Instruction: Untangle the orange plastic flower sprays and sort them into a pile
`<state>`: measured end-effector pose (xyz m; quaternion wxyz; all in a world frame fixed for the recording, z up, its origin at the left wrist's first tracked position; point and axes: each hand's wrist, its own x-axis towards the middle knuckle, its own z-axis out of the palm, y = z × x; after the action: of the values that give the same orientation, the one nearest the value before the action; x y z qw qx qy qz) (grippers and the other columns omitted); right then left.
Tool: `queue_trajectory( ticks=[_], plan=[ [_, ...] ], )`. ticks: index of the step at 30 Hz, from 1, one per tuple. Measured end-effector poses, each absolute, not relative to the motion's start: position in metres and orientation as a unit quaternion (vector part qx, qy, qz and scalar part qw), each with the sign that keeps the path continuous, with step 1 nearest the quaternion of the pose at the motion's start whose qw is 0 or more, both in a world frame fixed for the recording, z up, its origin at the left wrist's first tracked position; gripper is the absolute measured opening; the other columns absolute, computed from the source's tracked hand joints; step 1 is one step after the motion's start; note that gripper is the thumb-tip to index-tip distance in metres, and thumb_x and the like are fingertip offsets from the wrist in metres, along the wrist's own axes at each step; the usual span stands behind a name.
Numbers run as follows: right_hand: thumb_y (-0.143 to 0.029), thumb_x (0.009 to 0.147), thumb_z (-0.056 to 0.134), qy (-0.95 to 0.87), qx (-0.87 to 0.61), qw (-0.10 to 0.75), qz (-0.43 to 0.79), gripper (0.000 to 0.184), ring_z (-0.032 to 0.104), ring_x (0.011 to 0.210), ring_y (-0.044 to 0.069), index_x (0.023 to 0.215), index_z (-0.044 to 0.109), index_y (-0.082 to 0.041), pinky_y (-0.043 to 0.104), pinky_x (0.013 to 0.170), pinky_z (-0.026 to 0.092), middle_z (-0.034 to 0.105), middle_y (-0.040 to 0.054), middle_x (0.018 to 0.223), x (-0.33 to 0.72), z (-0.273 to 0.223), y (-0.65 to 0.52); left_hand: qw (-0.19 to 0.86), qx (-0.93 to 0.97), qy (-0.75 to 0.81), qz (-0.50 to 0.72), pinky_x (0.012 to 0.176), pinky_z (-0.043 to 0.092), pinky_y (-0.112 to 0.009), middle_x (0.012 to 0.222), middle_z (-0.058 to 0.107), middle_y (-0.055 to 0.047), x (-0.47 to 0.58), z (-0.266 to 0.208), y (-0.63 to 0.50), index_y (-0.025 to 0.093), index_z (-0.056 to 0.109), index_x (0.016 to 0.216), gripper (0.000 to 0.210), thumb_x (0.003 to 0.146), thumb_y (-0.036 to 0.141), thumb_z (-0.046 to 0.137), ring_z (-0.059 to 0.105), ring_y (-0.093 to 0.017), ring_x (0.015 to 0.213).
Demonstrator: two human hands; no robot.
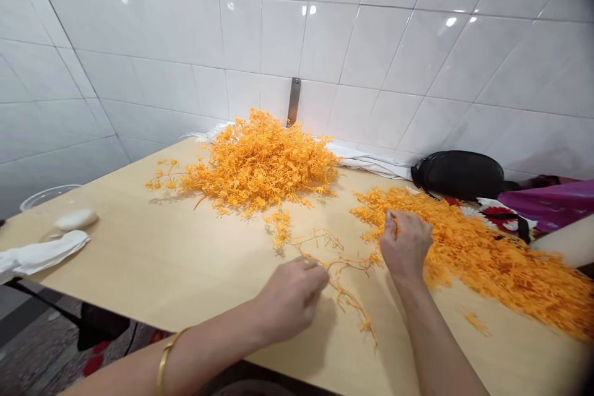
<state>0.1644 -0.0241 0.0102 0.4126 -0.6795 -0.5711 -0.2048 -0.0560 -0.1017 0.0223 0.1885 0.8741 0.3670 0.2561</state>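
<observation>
My left hand (297,294) is closed around a thin orange branching stem (346,294), which looks like part of an artificial plant. Its branches spread over the table to the right, mostly bare with a few small tufts. A fuller orange sprig tip (279,229) lies just beyond that hand. My right hand (406,244) is closed in a fist at the near left edge of a long heap of loose orange florets (501,260). A little orange shows by its thumb, but what the fingers hold is hidden. Farther back stands a bushy pile of orange sprigs (269,161).
The pale wooden table (185,260) meets a tiled wall (278,31). A black case (459,173) and a purple bag (552,204) sit at the back right. White cloth (46,253) and a rounded white object (77,219) lie at the left. One loose floret (476,322) rests near the right forearm.
</observation>
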Motion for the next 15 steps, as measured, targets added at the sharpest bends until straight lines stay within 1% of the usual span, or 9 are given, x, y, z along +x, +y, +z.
queue_trajectory(
  ticks=[2,4,6,7,8,10,12,14,15],
  plan=[
    [-0.027,0.081,0.032,-0.62,-0.65,0.405,-0.172,0.03,0.048,0.08,0.022,0.086,0.059,-0.014,0.034,0.07,0.034,0.059,0.0095,0.082,0.155,0.009,-0.024,0.279,0.81,0.44,0.269,0.054,0.031,-0.023,0.058,0.048,-0.002,-0.077,0.019,-0.107,0.015,0.05,0.063,0.024,0.079,0.019,0.033,0.042,-0.011,0.056],
    [-0.024,0.083,0.029,-0.639,-0.653,0.386,-0.132,0.032,0.05,0.068,0.02,0.098,0.055,-0.013,0.03,0.062,0.034,0.059,0.0082,0.073,0.147,0.009,-0.025,0.376,0.733,0.493,0.281,0.051,0.03,-0.022,0.055,0.047,-0.001,-0.092,0.015,-0.109,0.014,0.05,0.063,0.025,0.079,0.025,0.034,0.04,-0.01,0.052],
    [-0.027,0.084,0.028,-0.62,-0.687,0.364,-0.106,0.036,0.049,0.057,0.019,0.111,0.048,-0.013,0.029,0.055,0.032,0.056,0.0059,0.063,0.142,0.011,-0.027,0.462,0.657,0.519,0.292,0.048,0.028,-0.021,0.053,0.045,0.001,-0.1,0.013,-0.111,0.013,0.05,0.065,0.026,0.077,0.03,0.036,0.037,-0.009,0.048],
    [-0.031,0.085,0.027,-0.602,-0.706,0.358,-0.105,0.039,0.048,0.055,0.019,0.115,0.044,-0.013,0.029,0.053,0.032,0.055,0.0054,0.061,0.142,0.012,-0.029,0.493,0.627,0.524,0.298,0.047,0.028,-0.021,0.052,0.045,0.001,-0.102,0.013,-0.112,0.013,0.05,0.066,0.026,0.076,0.033,0.037,0.035,-0.008,0.047],
    [-0.033,0.085,0.027,-0.588,-0.717,0.358,-0.114,0.041,0.049,0.056,0.02,0.118,0.041,-0.013,0.029,0.053,0.032,0.054,0.0059,0.063,0.142,0.014,-0.03,0.512,0.607,0.526,0.304,0.046,0.027,-0.021,0.051,0.044,0.002,-0.102,0.014,-0.113,0.013,0.05,0.066,0.026,0.075,0.034,0.039,0.034,-0.008,0.045],
    [-0.036,0.085,0.028,-0.571,-0.717,0.37,-0.149,0.045,0.051,0.069,0.023,0.123,0.035,-0.014,0.032,0.058,0.034,0.055,0.0096,0.076,0.146,0.015,-0.031,0.519,0.595,0.526,0.316,0.045,0.025,-0.02,0.05,0.042,0.003,-0.1,0.015,-0.116,0.013,0.049,0.063,0.025,0.073,0.034,0.041,0.032,-0.007,0.045],
    [-0.032,0.084,0.03,-0.57,-0.701,0.384,-0.188,0.048,0.049,0.083,0.027,0.128,0.028,-0.015,0.036,0.063,0.035,0.051,0.0139,0.093,0.151,0.014,-0.03,0.508,0.603,0.52,0.329,0.045,0.023,-0.02,0.049,0.039,0.004,-0.096,0.016,-0.118,0.013,0.047,0.058,0.024,0.072,0.033,0.043,0.031,-0.006,0.045],
    [-0.027,0.081,0.033,-0.575,-0.679,0.4,-0.221,0.051,0.045,0.091,0.028,0.13,0.023,-0.013,0.038,0.067,0.036,0.045,0.0166,0.101,0.154,0.011,-0.028,0.515,0.599,0.513,0.336,0.045,0.023,-0.019,0.048,0.038,0.004,-0.091,0.016,-0.119,0.013,0.047,0.057,0.023,0.07,0.031,0.044,0.03,-0.005,0.044],
    [-0.024,0.08,0.034,-0.577,-0.668,0.406,-0.236,0.052,0.043,0.093,0.028,0.13,0.024,-0.012,0.039,0.069,0.036,0.044,0.0174,0.103,0.155,0.009,-0.027,0.528,0.589,0.51,0.338,0.044,0.023,-0.019,0.047,0.038,0.004,-0.089,0.014,-0.118,0.013,0.047,0.058,0.022,0.07,0.031,0.044,0.031,-0.005,0.043]
  ],
)
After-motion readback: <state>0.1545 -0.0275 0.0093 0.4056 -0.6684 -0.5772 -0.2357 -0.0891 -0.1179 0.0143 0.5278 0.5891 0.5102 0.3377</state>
